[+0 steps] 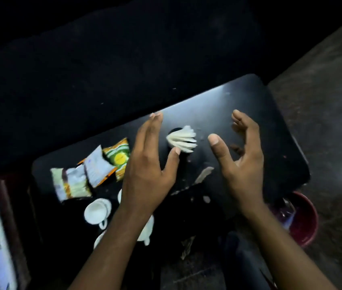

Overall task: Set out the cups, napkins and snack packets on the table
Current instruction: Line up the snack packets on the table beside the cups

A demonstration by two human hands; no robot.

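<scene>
The dark table [249,105] is crowded, so a careless sweep of the left hand [147,164] could, I judge, knock the snack packets [94,170] at nine o'clock or the white cups [97,211] at seven; the right hand [243,155] hovers at three, both with fingers spread wide, holding nothing; between them the fanned white napkins [183,140] stand in a dark holder, pleats flared and easily toppled.

A fan of white napkins [182,141] stands in a dark holder at the frame's centre on the black table [260,114]. Three snack packets [94,170] lie overlapping at centre left, one green and yellow. White cups [97,210] cluster below them, partly hidden.
</scene>
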